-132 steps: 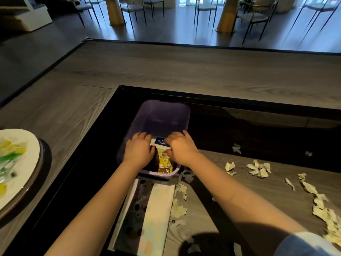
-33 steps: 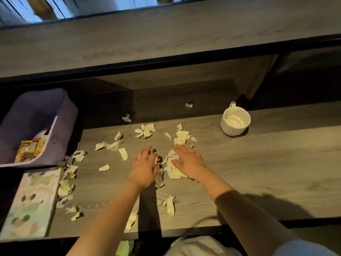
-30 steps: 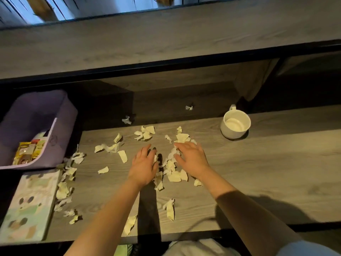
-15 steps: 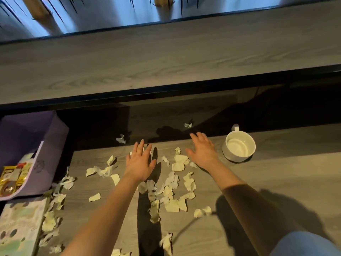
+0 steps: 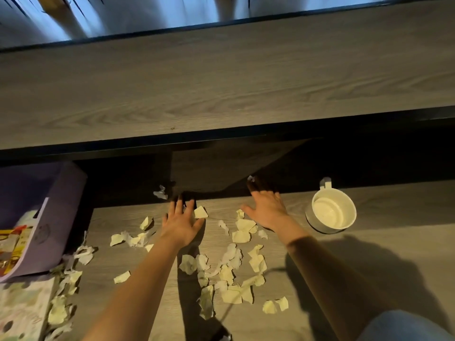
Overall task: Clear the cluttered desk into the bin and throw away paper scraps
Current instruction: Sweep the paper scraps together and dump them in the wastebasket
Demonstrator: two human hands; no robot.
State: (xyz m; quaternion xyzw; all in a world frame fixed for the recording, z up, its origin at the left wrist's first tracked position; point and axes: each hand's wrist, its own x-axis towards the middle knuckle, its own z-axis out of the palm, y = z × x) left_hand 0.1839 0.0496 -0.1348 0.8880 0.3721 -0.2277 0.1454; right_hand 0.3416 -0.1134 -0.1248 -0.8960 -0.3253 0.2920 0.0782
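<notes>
Having slid out to the far edge of the grey wooden desk (image 5: 369,267), left hand (image 5: 182,225) and right hand (image 5: 267,210) lie spread-fingered, empty, likely poised to rake torn pale-yellow paper scraps (image 5: 236,274) back.

We find the bin (image 5: 62,217) at the left edge, packets (image 5: 11,242) in it, a booklet (image 5: 22,308) below it. Paper scraps (image 5: 232,274) lie on the desk (image 5: 406,215) at lower centre, a mug (image 5: 331,212) to their right.
</notes>
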